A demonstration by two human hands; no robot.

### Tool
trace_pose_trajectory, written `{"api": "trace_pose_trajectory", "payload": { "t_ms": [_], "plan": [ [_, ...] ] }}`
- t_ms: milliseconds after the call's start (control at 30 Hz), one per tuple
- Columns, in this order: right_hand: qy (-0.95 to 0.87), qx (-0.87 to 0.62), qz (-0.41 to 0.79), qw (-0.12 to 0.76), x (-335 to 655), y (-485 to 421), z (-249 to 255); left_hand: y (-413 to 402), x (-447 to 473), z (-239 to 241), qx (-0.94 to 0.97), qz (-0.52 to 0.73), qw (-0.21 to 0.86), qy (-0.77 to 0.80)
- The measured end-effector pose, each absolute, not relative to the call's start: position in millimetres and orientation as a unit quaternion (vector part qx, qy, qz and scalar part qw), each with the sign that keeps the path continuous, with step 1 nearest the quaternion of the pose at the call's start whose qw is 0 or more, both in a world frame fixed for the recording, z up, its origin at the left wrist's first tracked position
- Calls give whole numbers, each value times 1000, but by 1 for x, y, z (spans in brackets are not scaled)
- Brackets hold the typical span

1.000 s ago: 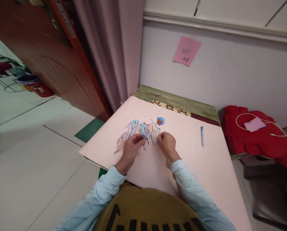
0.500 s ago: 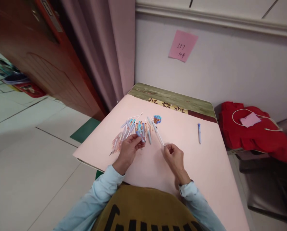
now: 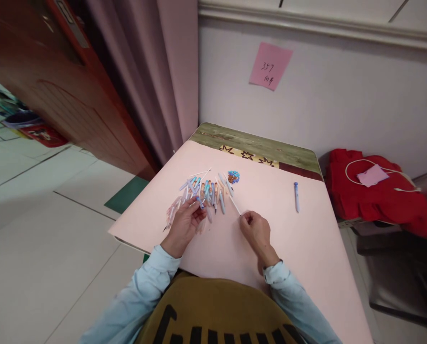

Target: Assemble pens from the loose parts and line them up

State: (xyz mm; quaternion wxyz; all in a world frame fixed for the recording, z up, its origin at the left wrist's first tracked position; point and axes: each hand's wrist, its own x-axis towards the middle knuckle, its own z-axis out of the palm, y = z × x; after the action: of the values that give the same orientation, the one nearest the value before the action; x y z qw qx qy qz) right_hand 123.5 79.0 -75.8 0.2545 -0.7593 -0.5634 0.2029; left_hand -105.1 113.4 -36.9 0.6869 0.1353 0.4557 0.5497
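Observation:
A blue pen part (image 3: 200,202) is pinched in my left hand (image 3: 184,223), over the near left side of the pile of pen parts. My right hand (image 3: 257,231) has closed its fingertips on the lower end of a thin white pen refill (image 3: 235,205), which slants up and left towards the pile. The pile of pen parts (image 3: 209,188) holds blue, orange-brown and translucent pieces plus several white refills; my left hand hides some of it. Small blue and brown pieces (image 3: 234,177) lie heaped just behind. Off to the right lies a whole-looking blue pen (image 3: 296,197).
The pink-covered table (image 3: 288,267) meets a wall bearing a pink note (image 3: 271,66). A red cloth (image 3: 374,200) with a white cable (image 3: 351,167) lies right of the table. A brown door (image 3: 73,100) and a curtain (image 3: 152,71) are at the left.
My left hand has drawn left with the blue pen part, uncovering translucent pieces on the table. My right hand has shifted slightly left with the refill.

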Motion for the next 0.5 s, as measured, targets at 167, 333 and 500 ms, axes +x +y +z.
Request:
{"api": "trace_pose_trajectory", "payload": {
  "t_ms": [167, 333, 500],
  "plan": [
    [-568, -757, 206, 249, 115, 94, -72, 116, -107, -36, 96, 538, 707, 449],
    [-578, -751, 202, 246, 109, 102, -72, 115, -109, -31, 91, 543, 712, 435],
    [-569, -677, 301, 357, 101, 96, -65, 107, -102, -25, 176, 515, 732, 409]
  ]
}}
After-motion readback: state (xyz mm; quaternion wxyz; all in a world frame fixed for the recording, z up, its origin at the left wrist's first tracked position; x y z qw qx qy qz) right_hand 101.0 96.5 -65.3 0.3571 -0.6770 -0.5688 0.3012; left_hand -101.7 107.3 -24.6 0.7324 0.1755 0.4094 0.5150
